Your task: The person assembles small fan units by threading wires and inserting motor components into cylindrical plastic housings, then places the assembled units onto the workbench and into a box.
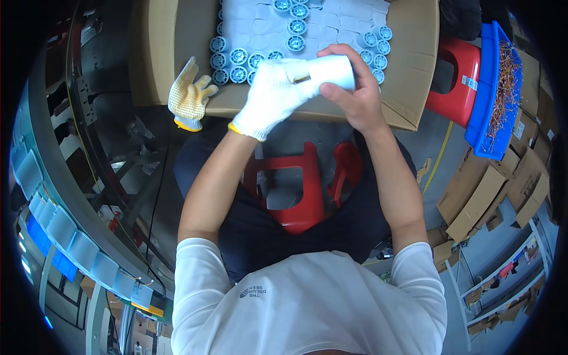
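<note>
Over the near edge of a large cardboard box, both hands are closed on a smooth white cylinder. My left hand, in a white knit glove with a yellow cuff, wraps the cylinder's left end; the glove hides that end. Bare, my right hand grips its right end, with the thumb below and the fingers above. Inside the box, several round light-blue parts with spoked ends stand upright in rows along the sides and in a middle column. An empty dotted glove hangs over the box's near left corner.
A red plastic stool stands between my legs. To the right, a blue bin of copper-coloured wires rests on another red stool. Flattened cartons lie beyond. A curved line of grey panels runs along the left.
</note>
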`<action>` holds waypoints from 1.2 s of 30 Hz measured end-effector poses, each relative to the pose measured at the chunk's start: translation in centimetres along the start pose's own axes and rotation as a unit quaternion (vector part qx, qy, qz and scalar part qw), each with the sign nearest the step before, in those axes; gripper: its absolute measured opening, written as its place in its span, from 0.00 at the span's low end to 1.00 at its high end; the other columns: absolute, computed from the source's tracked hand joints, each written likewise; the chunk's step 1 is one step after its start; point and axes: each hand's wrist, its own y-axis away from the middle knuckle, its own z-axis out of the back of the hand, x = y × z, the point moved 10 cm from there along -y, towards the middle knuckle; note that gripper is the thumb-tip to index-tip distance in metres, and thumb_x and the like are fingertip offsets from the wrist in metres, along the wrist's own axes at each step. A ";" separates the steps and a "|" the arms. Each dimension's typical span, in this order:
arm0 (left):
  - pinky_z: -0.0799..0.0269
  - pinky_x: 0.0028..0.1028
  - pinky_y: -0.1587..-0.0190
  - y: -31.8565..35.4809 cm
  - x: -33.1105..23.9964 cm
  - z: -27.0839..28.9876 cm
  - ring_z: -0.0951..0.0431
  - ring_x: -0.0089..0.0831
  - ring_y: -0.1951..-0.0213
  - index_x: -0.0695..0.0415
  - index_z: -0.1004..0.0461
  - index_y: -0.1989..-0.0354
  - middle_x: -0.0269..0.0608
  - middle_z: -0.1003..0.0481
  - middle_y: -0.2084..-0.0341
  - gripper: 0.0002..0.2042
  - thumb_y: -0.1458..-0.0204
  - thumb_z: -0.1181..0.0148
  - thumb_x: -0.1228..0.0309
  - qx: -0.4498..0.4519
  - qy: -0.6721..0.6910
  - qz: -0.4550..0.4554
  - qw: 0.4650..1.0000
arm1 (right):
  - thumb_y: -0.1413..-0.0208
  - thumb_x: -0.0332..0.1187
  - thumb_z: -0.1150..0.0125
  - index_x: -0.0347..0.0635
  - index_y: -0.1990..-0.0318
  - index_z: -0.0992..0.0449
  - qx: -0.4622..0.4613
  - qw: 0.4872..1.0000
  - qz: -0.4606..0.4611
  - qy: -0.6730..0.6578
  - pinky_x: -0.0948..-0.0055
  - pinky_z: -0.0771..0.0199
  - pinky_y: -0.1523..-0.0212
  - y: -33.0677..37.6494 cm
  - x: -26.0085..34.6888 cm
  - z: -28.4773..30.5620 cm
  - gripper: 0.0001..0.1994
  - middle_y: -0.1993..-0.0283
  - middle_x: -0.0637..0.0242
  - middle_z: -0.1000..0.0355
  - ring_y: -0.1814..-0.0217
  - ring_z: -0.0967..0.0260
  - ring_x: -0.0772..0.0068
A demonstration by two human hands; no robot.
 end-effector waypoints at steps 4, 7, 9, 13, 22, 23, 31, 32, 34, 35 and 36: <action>0.27 0.28 0.67 -0.3 -2.2 0.2 0.27 0.18 0.72 0.63 0.14 0.54 0.35 0.19 0.75 0.16 0.43 0.28 0.61 0.023 -0.182 -0.113 0.976 | 0.40 0.30 0.25 0.38 0.31 0.31 -0.003 0.999 -0.041 0.013 0.66 0.30 0.32 0.2 -1.3 0.0 0.31 0.36 0.58 0.26 0.35 0.29 0.68; 0.27 0.28 0.67 -0.8 -1.6 0.4 0.24 0.19 0.71 0.62 0.15 0.54 0.36 0.18 0.73 0.16 0.41 0.29 0.62 0.094 -0.189 0.000 0.978 | 0.39 0.31 0.26 0.38 0.31 0.31 0.006 0.998 -0.065 0.021 0.66 0.30 0.32 0.3 -2.2 0.8 0.31 0.37 0.58 0.26 0.35 0.29 0.68; 0.28 0.29 0.68 -0.7 -0.8 0.5 0.24 0.20 0.71 0.59 0.14 0.53 0.36 0.19 0.74 0.16 0.41 0.29 0.59 0.125 -0.178 0.035 0.975 | 0.37 0.35 0.27 0.37 0.30 0.32 -0.013 0.998 -0.057 0.002 0.65 0.27 0.34 -0.2 -1.9 2.5 0.31 0.37 0.57 0.26 0.36 0.28 0.67; 0.27 0.24 0.65 -0.7 -0.7 -0.1 0.21 0.19 0.69 0.58 0.13 0.54 0.31 0.16 0.69 0.14 0.39 0.30 0.60 0.116 0.011 0.037 0.993 | 0.37 0.37 0.28 0.37 0.30 0.33 -0.014 0.999 -0.040 -0.033 0.63 0.26 0.36 -0.5 -1.7 2.7 0.32 0.36 0.54 0.26 0.36 0.28 0.65; 0.22 0.22 0.56 -0.3 -0.9 -0.1 0.19 0.17 0.62 0.59 0.16 0.47 0.32 0.16 0.62 0.15 0.40 0.28 0.66 0.093 0.113 0.070 0.987 | 0.35 0.35 0.28 0.39 0.30 0.32 -0.046 0.995 -0.015 -0.092 0.66 0.27 0.35 -0.8 -1.2 3.6 0.30 0.38 0.57 0.25 0.37 0.27 0.67; 0.22 0.23 0.55 -0.3 -0.9 0.0 0.19 0.17 0.61 0.59 0.16 0.48 0.32 0.16 0.62 0.14 0.40 0.27 0.68 0.081 0.114 0.071 0.988 | 0.35 0.35 0.29 0.39 0.30 0.32 -0.041 0.995 -0.008 -0.086 0.65 0.27 0.34 -0.7 -1.1 3.4 0.30 0.37 0.57 0.25 0.37 0.27 0.66; 0.22 0.24 0.54 -0.3 -1.4 0.1 0.19 0.18 0.59 0.59 0.16 0.49 0.33 0.15 0.60 0.14 0.40 0.28 0.67 0.070 0.065 0.036 0.995 | 0.32 0.38 0.35 0.42 0.28 0.37 0.030 0.997 -0.054 -0.034 0.61 0.35 0.28 -0.6 -1.6 2.9 0.29 0.28 0.51 0.34 0.28 0.34 0.62; 0.22 0.24 0.54 -0.1 -1.4 0.1 0.19 0.18 0.59 0.59 0.16 0.48 0.34 0.15 0.60 0.15 0.41 0.28 0.66 0.073 0.054 0.045 0.995 | 0.32 0.38 0.36 0.43 0.28 0.37 0.026 0.995 -0.072 -0.065 0.61 0.36 0.28 -0.5 -2.0 2.8 0.28 0.27 0.52 0.34 0.28 0.35 0.61; 0.22 0.23 0.55 -0.1 -1.5 0.3 0.19 0.18 0.60 0.59 0.16 0.48 0.33 0.15 0.61 0.14 0.40 0.28 0.68 0.056 0.059 0.028 0.996 | 0.31 0.38 0.37 0.43 0.28 0.37 0.032 0.991 -0.093 -0.087 0.61 0.36 0.28 -0.5 -2.2 2.6 0.28 0.27 0.51 0.34 0.27 0.35 0.60; 0.23 0.21 0.55 -0.2 -1.8 0.6 0.20 0.18 0.61 0.59 0.16 0.48 0.32 0.16 0.62 0.13 0.39 0.29 0.70 0.043 0.062 0.009 0.997 | 0.31 0.39 0.38 0.44 0.28 0.37 0.034 0.987 -0.111 -0.107 0.61 0.36 0.28 -0.4 -2.4 2.4 0.27 0.27 0.51 0.34 0.27 0.35 0.60; 0.23 0.21 0.55 -0.3 -1.5 0.7 0.20 0.18 0.61 0.59 0.16 0.48 0.32 0.16 0.62 0.13 0.39 0.29 0.70 0.037 0.063 0.012 0.997 | 0.31 0.39 0.38 0.44 0.28 0.37 0.039 0.987 -0.115 -0.108 0.61 0.36 0.28 -0.4 -2.5 2.3 0.27 0.27 0.51 0.34 0.27 0.35 0.60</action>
